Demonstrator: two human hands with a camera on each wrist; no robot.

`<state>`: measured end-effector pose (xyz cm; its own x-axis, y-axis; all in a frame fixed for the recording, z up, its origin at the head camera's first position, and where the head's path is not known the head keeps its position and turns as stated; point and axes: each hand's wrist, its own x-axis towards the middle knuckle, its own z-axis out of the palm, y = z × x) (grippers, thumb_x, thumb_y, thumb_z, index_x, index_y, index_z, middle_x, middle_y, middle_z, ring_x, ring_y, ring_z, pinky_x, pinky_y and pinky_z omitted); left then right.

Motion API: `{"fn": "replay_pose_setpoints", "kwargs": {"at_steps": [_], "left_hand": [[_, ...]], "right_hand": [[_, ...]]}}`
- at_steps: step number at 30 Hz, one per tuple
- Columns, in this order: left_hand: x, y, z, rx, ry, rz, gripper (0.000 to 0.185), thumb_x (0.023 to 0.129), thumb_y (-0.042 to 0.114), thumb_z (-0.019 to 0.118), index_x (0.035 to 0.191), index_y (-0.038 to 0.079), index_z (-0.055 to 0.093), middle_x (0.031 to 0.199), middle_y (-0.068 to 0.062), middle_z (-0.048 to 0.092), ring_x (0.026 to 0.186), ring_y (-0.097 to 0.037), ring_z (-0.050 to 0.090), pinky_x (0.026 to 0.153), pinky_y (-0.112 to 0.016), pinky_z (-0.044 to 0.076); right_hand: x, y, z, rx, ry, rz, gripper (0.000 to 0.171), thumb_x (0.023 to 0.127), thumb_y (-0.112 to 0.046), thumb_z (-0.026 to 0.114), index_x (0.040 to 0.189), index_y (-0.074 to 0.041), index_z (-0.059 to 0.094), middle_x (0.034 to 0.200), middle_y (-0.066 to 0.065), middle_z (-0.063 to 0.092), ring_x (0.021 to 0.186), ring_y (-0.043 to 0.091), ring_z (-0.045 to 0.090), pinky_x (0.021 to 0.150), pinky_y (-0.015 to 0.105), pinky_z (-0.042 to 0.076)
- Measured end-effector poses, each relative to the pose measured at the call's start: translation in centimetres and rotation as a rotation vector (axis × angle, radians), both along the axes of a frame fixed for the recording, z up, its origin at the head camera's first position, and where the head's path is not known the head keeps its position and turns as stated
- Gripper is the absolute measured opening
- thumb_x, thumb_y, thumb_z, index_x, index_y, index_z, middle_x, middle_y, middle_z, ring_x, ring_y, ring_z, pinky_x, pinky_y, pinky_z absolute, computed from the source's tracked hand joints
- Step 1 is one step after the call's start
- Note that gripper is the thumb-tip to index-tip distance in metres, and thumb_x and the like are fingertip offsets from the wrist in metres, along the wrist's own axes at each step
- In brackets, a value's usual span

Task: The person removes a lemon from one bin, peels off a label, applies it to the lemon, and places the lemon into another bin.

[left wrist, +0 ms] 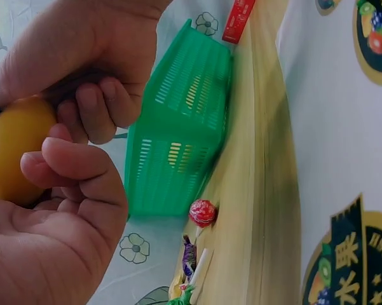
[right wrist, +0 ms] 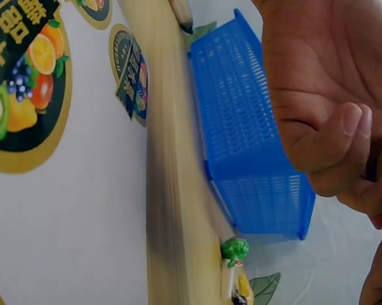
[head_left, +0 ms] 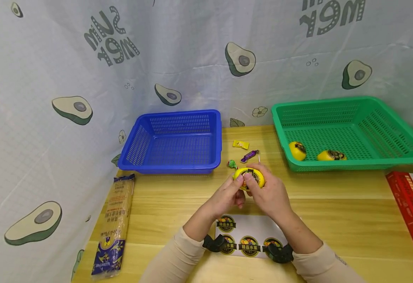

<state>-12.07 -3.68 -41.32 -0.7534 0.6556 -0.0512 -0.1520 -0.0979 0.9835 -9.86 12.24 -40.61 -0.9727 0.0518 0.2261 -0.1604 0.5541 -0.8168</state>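
Both hands hold a yellow lemon (head_left: 240,171) above the table, in the middle of the head view. A round black-and-gold fruit label (head_left: 254,175) is on its upper face. My left hand (head_left: 225,198) grips the lemon from the left, its thumb on the label. From the other side my right hand (head_left: 271,192) grips it, that thumb also pressing on the label. Curled fingers hide much of the lemon in the left wrist view. Below the hands lies a white sheet of the same labels (head_left: 249,245), partly covered by the black wrist straps.
A blue basket (head_left: 178,170) stands back left. The green basket (head_left: 333,167) at back right holds two labelled yellow fruits (head_left: 331,155). Wrapped sweets (head_left: 250,156) and lollipops (head_left: 231,164) lie between them. A spaghetti pack (head_left: 112,226) lies left, a red box (head_left: 409,216) right.
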Motion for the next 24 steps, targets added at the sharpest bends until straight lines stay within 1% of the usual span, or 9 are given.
{"fn": "replay_pose_setpoints", "kwargs": {"at_steps": [5, 9, 11, 14, 16, 17, 20, 22, 24], "left_hand": [[-0.1, -0.2, 0.0, -0.012, 0.029, -0.002, 0.049, 0.111, 0.044, 0.028, 0.132, 0.001, 0.035, 0.083, 0.000, 0.045, 0.062, -0.016, 0.036, 0.063, -0.026, 0.041], [-0.3, -0.3, -0.3, -0.042, 0.094, -0.009, 0.071, 0.105, 0.063, 0.033, 0.134, -0.001, 0.036, 0.086, 0.000, 0.045, 0.063, -0.014, 0.042, 0.064, -0.027, 0.044], [-0.4, -0.5, -0.4, -0.115, 0.164, 0.011, 0.082, 0.099, 0.073, 0.032, 0.136, 0.000, 0.039, 0.085, 0.000, 0.049, 0.063, -0.018, 0.050, 0.066, -0.030, 0.048], [-0.6, -0.9, -0.6, -0.237, 0.242, 0.069, 0.089, 0.091, 0.082, 0.035, 0.137, 0.006, 0.043, 0.086, -0.004, 0.055, 0.068, -0.035, 0.061, 0.066, -0.028, 0.049], [-0.7, -1.2, -0.5, -0.278, 0.276, 0.118, 0.079, 0.095, 0.076, 0.043, 0.141, 0.012, 0.043, 0.099, -0.008, 0.059, 0.076, -0.040, 0.065, 0.069, -0.029, 0.053], [-0.7, -1.3, -0.4, -0.274, 0.291, 0.133, 0.070, 0.098, 0.068, 0.048, 0.144, 0.015, 0.041, 0.110, -0.011, 0.060, 0.079, -0.041, 0.065, 0.070, -0.027, 0.053], [-0.8, -1.6, 0.0, -0.233, 0.382, 0.150, 0.056, 0.102, 0.038, 0.062, 0.150, 0.019, 0.040, 0.140, -0.014, 0.049, 0.084, -0.026, 0.064, 0.072, -0.026, 0.055], [-0.8, -1.7, 0.2, -0.225, 0.460, 0.141, 0.054, 0.099, 0.022, 0.067, 0.149, 0.021, 0.046, 0.144, -0.012, 0.050, 0.090, -0.014, 0.061, 0.075, -0.025, 0.056], [-0.8, -1.8, 0.3, -0.236, 0.522, 0.134, 0.053, 0.095, 0.017, 0.072, 0.145, 0.019, 0.053, 0.139, -0.010, 0.053, 0.093, -0.007, 0.058, 0.076, -0.024, 0.056]], "right_hand": [[0.0, 0.0, -0.5, 0.030, 0.156, -0.027, 0.025, 0.103, -0.024, 0.057, 0.116, -0.007, 0.071, 0.069, 0.007, 0.066, 0.056, 0.006, 0.056, 0.049, 0.025, 0.044], [-0.1, 0.1, -0.7, 0.046, 0.213, -0.044, 0.030, 0.108, -0.020, 0.046, 0.113, -0.008, 0.073, 0.073, 0.008, 0.069, 0.057, 0.009, 0.053, 0.048, 0.025, 0.042], [-0.1, 0.1, -0.6, 0.031, 0.207, -0.042, 0.036, 0.110, -0.021, 0.040, 0.113, -0.007, 0.073, 0.076, 0.010, 0.071, 0.057, 0.009, 0.054, 0.047, 0.025, 0.042], [-0.2, 0.1, -0.7, -0.007, 0.181, -0.045, 0.043, 0.111, -0.020, 0.034, 0.112, -0.004, 0.074, 0.082, 0.014, 0.073, 0.062, 0.011, 0.055, 0.050, 0.024, 0.045], [-0.1, 0.1, -0.6, -0.026, 0.141, -0.041, 0.047, 0.112, -0.021, 0.032, 0.112, -0.001, 0.074, 0.086, 0.016, 0.073, 0.065, 0.015, 0.057, 0.052, 0.025, 0.047], [-0.1, 0.1, -0.6, -0.029, 0.117, -0.040, 0.049, 0.112, -0.023, 0.030, 0.112, 0.000, 0.074, 0.089, 0.016, 0.074, 0.068, 0.017, 0.059, 0.055, 0.025, 0.048], [0.1, 0.0, -0.5, -0.012, 0.043, -0.036, 0.053, 0.112, -0.026, 0.029, 0.111, 0.002, 0.074, 0.095, 0.018, 0.075, 0.080, 0.025, 0.066, 0.064, 0.031, 0.054], [0.3, 0.0, -0.4, 0.006, -0.005, -0.033, 0.056, 0.113, -0.029, 0.028, 0.102, 0.002, 0.073, 0.089, 0.018, 0.073, 0.079, 0.027, 0.065, 0.064, 0.034, 0.053], [0.3, 0.1, -0.3, 0.028, -0.039, -0.036, 0.057, 0.113, -0.032, 0.028, 0.091, 0.000, 0.070, 0.083, 0.016, 0.069, 0.077, 0.027, 0.062, 0.064, 0.035, 0.051]]}}
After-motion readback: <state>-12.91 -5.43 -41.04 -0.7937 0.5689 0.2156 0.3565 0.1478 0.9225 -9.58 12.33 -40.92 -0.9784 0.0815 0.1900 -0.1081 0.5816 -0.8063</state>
